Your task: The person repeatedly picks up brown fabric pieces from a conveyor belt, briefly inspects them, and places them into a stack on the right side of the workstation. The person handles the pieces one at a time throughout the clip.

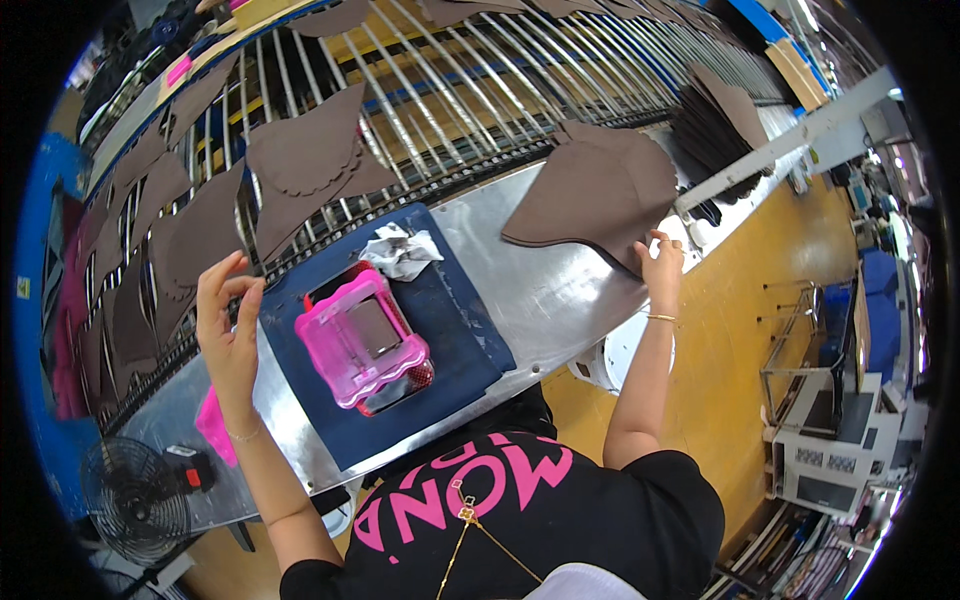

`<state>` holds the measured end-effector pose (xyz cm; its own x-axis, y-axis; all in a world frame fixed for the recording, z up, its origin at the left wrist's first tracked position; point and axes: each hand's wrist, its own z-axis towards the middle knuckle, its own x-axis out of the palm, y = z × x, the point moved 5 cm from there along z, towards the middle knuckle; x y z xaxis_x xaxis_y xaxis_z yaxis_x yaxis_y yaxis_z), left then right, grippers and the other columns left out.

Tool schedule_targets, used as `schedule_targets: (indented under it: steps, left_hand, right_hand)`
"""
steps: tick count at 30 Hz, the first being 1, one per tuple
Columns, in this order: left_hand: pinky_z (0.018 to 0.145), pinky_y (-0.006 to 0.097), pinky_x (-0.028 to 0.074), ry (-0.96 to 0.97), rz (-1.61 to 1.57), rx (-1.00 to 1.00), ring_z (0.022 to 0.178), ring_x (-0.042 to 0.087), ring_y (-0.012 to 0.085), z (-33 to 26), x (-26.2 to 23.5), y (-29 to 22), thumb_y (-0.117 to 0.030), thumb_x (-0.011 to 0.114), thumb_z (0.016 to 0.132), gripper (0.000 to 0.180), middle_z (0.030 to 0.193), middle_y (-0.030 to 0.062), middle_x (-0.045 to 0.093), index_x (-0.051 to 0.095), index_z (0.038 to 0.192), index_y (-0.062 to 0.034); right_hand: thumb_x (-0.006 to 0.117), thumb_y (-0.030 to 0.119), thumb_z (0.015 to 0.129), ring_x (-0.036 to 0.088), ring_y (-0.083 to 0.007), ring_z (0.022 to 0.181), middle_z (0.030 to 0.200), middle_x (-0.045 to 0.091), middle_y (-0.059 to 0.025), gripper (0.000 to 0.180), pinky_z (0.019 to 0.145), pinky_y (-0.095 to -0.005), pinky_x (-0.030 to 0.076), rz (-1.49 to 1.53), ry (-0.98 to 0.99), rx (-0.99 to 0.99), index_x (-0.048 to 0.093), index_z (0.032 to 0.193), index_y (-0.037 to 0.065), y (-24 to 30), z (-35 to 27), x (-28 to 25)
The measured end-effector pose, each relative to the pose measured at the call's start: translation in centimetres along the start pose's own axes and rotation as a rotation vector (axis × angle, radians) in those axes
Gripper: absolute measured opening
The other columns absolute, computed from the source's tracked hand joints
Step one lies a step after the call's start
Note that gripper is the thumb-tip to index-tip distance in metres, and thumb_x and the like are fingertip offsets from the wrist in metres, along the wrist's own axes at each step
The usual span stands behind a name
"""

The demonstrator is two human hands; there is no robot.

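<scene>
My left hand [228, 315] is raised over the left edge of the dark blue mat [455, 320], pinching the lower corner of a brown leather piece [205, 235] that lies on the wire conveyor. My right hand [661, 262] grips the near edge of a stack of brown leather pieces [600, 190] resting on the metal table [560, 290]. Between the hands, a pink plastic frame [360, 338] sits on the mat, with a crumpled white cloth [400, 250] just beyond it.
The wire-rod conveyor [450, 90] carries several brown cut pieces, including a scalloped piece [305, 155]. More dark pieces are stacked at the right [715, 130]. A small black fan [135, 497] and a pink object [213, 425] sit at the table's left end. Machines [830, 440] stand on the yellow floor to the right.
</scene>
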<state>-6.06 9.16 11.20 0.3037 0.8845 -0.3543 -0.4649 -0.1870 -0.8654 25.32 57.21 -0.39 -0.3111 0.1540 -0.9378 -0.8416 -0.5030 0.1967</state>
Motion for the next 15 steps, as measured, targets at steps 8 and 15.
schedule_targets:
  steps: [8,15]
  left_hand:
    - [0.088,0.027,0.041,0.036,0.044,-0.048,0.091,0.058,0.0118,-0.2,0.7,0.3,-0.003,0.06,0.088,0.036,0.115,0.0077,0.055,0.052,0.123,-0.004]
    - [0.088,0.027,0.04,0.07,0.042,-0.068,0.092,0.058,0.0111,-0.7,1.1,0.7,-0.004,0.06,0.088,0.038,0.116,0.0073,0.055,0.051,0.125,-0.0053]
  right_hand:
    - [0.077,0.023,0.073,0.058,-0.0341,0.096,0.102,0.061,-0.0193,0.044,0.085,-0.0395,0.046,0.13,0.048,0.173,0.062,0.106,-0.002,0.3,0.8,1.7]
    - [0.078,0.021,0.072,0.06,-0.0351,0.096,0.103,0.062,-0.0196,0.042,0.082,-0.0406,0.048,0.15,0.127,0.245,0.058,0.102,-0.001,0.7,-0.1,1.7]
